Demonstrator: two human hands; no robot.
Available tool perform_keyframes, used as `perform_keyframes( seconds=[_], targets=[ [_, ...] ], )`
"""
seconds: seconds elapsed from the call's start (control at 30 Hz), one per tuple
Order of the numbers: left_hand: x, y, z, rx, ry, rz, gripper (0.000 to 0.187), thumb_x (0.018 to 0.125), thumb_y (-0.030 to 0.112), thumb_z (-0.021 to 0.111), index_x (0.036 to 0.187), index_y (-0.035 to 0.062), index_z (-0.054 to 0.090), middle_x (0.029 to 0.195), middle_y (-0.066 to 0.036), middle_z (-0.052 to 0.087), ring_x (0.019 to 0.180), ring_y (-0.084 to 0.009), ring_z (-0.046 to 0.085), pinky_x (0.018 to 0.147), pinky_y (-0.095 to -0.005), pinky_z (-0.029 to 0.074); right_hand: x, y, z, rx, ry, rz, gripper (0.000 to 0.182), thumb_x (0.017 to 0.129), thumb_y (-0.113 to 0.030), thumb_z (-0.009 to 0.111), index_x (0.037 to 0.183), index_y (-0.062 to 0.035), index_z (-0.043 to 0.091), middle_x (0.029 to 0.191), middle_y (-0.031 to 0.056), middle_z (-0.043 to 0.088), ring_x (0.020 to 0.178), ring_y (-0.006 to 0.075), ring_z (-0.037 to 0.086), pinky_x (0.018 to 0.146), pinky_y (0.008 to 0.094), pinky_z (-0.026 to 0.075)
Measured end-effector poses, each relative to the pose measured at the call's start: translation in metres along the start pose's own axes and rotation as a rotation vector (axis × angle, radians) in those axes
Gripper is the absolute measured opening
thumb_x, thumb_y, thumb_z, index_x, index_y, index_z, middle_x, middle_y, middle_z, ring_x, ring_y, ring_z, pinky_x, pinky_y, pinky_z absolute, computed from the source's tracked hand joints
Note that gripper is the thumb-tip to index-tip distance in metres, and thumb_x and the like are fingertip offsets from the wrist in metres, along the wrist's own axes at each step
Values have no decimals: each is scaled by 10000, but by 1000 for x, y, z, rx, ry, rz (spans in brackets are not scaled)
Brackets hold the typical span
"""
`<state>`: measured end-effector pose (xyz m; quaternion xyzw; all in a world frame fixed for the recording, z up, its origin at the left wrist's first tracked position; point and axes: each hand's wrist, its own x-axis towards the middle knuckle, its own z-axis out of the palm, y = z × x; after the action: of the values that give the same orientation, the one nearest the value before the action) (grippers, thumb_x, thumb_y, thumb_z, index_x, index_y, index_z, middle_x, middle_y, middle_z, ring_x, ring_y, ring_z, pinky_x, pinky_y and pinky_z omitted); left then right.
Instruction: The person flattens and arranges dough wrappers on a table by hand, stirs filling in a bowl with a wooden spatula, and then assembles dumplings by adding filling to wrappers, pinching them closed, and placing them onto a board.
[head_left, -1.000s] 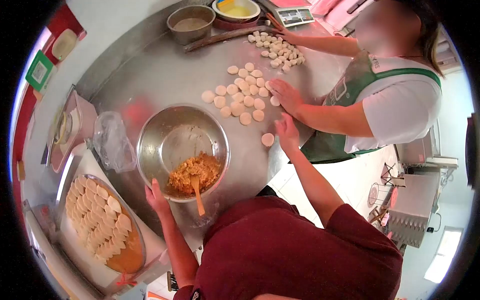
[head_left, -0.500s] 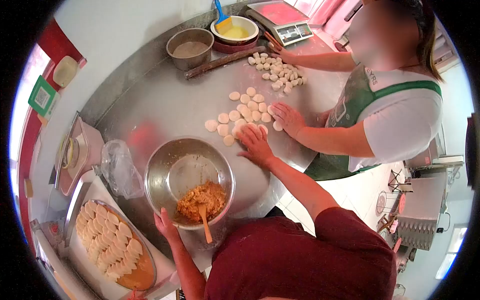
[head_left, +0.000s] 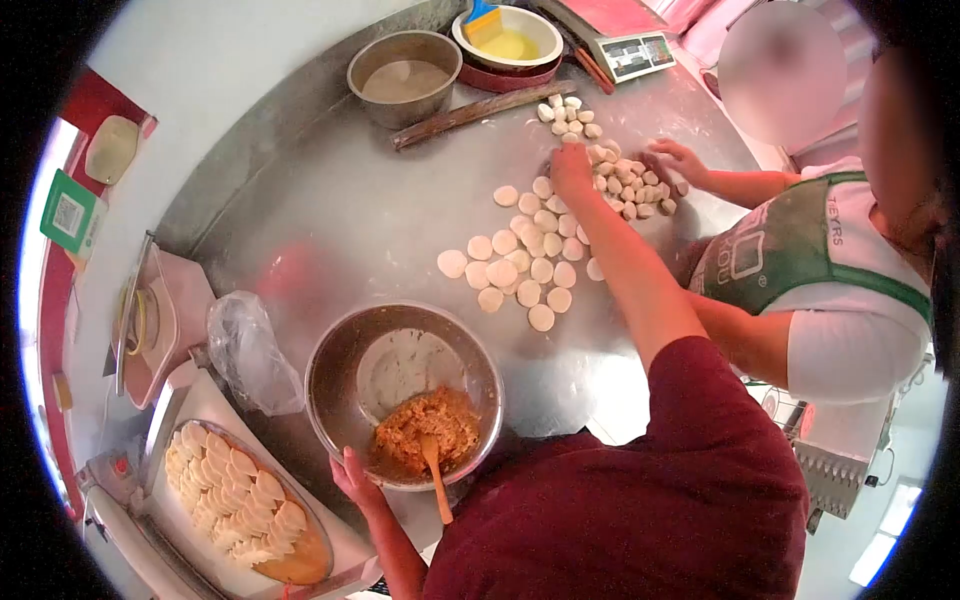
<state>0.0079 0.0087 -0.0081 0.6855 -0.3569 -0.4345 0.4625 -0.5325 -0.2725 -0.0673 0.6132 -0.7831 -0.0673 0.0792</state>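
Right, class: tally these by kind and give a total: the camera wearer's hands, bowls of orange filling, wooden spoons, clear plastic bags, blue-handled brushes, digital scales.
Camera wearer's hands: 2 (left hand, right hand)
Bowl of orange filling: 1
Wooden spoon: 1
Clear plastic bag: 1
Blue-handled brush: 1
Digital scale: 1
Total: 7

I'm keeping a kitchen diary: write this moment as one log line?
left hand: at bowl rim | right hand: among dough pieces | spoon: in orange mix

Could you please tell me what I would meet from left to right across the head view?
Green QR-code sign, pale pink plastic tub, clear plastic bag, round steel bowl, person's right hand, co-worker's green apron.
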Motion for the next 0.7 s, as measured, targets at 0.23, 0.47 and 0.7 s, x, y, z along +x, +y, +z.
perform_keyframes(
  seconds=[0.23, 0.47, 0.7],
  targets=[
    [-3, 13, 12, -73, 2, 29, 343, 897, 207, 495, 1119, -54, 515, 978, -89, 559, 875, -170, 505, 788, -300, 415, -68, 11, -47, 605, 127, 69, 239, 744, -203, 638, 939, -75, 588, 894, 144, 623, 843, 257, 605, 703, 388, 479],
    [7, -1, 10, -123, -41, 67, 382, 896, 224, 512, 1125, -81, 508, 1024, -132, 571, 888, -193, 525, 793, -304, 427, -279, -14, -68, 809, -250, 216, 296, 747, -277, 677, 906, -52, 567, 771, 134, 591, 746, 305, 591, 670, 399, 461],
    [10, 0, 8, -96, -103, 127, 378, 906, 225, 504, 1137, -75, 511, 1029, -118, 576, 893, -187, 529, 800, -296, 427, -332, -7, -58, 734, -54, 89, 382, 741, -326, 679, 973, -54, 546, 962, 143, 537, 895, 337, 553, 723, 411, 461]
  ],
)
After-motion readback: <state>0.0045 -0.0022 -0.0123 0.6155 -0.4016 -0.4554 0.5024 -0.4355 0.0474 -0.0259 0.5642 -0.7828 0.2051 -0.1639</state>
